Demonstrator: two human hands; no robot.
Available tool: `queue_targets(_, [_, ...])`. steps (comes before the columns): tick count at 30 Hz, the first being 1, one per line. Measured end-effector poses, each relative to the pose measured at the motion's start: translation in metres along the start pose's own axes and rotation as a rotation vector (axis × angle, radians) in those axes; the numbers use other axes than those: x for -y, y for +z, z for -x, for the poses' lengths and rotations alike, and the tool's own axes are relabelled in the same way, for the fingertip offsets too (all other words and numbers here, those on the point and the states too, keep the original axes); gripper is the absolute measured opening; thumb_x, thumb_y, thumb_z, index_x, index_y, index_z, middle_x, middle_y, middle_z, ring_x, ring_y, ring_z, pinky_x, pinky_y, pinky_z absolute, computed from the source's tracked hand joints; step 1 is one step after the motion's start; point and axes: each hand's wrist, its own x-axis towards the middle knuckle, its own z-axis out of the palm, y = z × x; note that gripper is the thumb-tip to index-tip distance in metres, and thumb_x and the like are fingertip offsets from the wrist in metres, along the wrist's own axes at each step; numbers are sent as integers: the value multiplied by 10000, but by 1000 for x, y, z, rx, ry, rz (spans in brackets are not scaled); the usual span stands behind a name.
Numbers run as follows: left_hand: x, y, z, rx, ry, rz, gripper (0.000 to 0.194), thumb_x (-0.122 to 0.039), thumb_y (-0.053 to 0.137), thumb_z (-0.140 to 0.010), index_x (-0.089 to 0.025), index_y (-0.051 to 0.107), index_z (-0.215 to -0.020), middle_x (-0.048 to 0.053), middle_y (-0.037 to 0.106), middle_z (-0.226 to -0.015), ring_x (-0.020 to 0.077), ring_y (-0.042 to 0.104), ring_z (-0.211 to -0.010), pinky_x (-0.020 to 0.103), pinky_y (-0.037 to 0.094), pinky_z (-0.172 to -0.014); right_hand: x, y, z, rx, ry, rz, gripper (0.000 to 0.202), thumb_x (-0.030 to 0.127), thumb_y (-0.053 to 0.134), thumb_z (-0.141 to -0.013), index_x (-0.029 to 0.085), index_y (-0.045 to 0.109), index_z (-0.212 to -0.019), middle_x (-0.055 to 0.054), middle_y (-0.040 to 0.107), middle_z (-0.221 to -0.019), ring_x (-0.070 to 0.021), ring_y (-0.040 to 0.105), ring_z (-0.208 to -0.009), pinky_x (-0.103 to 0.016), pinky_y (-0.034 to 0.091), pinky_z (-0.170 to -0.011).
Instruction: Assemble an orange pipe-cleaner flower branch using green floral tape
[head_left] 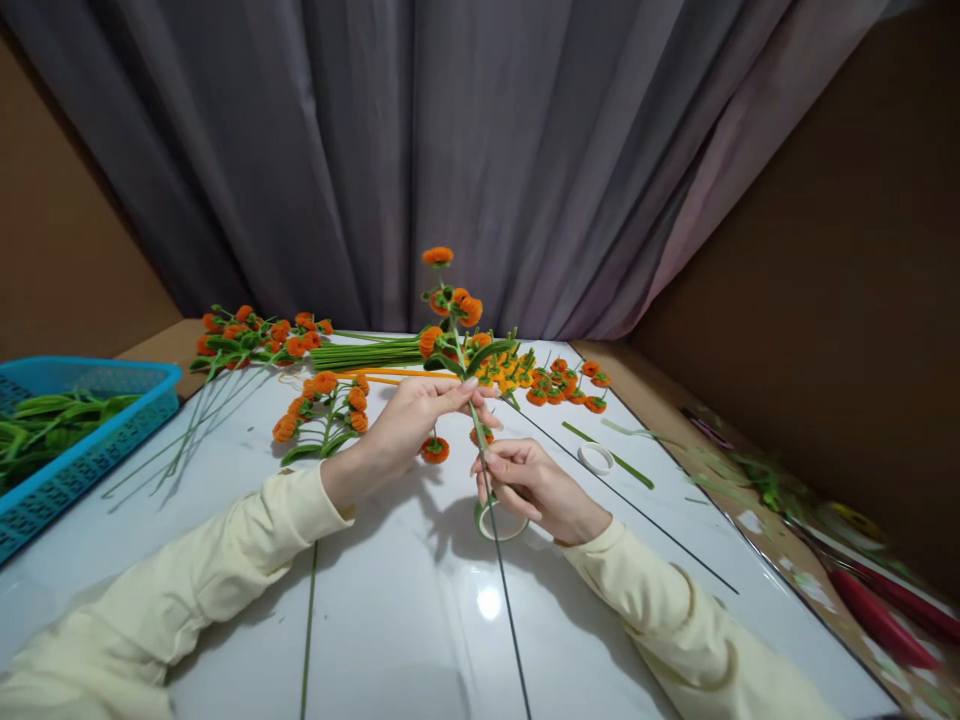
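Nearest, above the desk (390,630), the right hand (532,485) pinches the thin stem (504,572) of a flower spray (469,310) between its fingers; a light, even hold should keep it straight. Beyond, the left hand (416,415) pinches it just under the green leaves (491,353) (best left uncrushed, I'd judge). Farther up, several fluffy orange heads (437,257) branch off, the topmost alone against the gray curtain (360,180).

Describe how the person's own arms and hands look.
The left sleeve and right sleeve are long, plain pale yellow and creased, ending near the wrists. The left hand and right hand are bare; no gloves or rings show.
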Motion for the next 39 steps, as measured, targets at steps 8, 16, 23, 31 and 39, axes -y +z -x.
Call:
queue_targets(8, [-7, 6, 8, 129, -101, 61, 328, -453, 613, -822, -141, 646, -725, -9, 629, -554, 64, 428, -312, 212, 261, -385, 8, 1, 5, 229, 17, -11, 404, 357, 649, -820, 185, 571, -1177, -128, 656, -1099, -63, 573, -376, -170, 244, -290])
queue_targets(16, [2, 7, 7, 76, -16, -189, 354, -443, 601, -824, -117, 714, -747, -49, 469, -447, 64, 381, -394, 196, 236, -388, 8, 6, 4, -13, -104, 186, 343, 453, 610, -845, 117, 680, -867, -46, 655, -646, -93, 577, -428, -164, 198, -294])
queue_targets(23, [-3, 8, 9, -74, 80, -412, 271, -301, 632, -791, -136, 657, -578, -33, 516, -497, 69, 370, -444, 197, 293, -430, 13, 11, 7, -194, -80, 276, 318, 420, 678, -783, 118, 678, -686, -3, 611, -468, -65, 452, -326, -190, 207, -310])
queue_targets(31, [-4, 10, 12, -32, 144, -429, 365, -335, 594, -830, -149, 629, -519, 0, 587, -559, 114, 523, -577, 204, 391, -557, 15, 8, 8, -111, -41, 231, 332, 435, 625, -818, 112, 702, -805, 47, 538, -388, -47, 373, -290, -203, 216, -333])
queue_targets(39, [-6, 9, 10, 160, 7, -132, 349, -470, 590, -825, -157, 709, -729, -57, 410, -405, 92, 388, -426, 209, 313, -429, 2, 10, 3, -50, -73, 55, 313, 436, 665, -762, 134, 632, -683, 77, 466, -326, -44, 312, -251, -214, 182, -343])
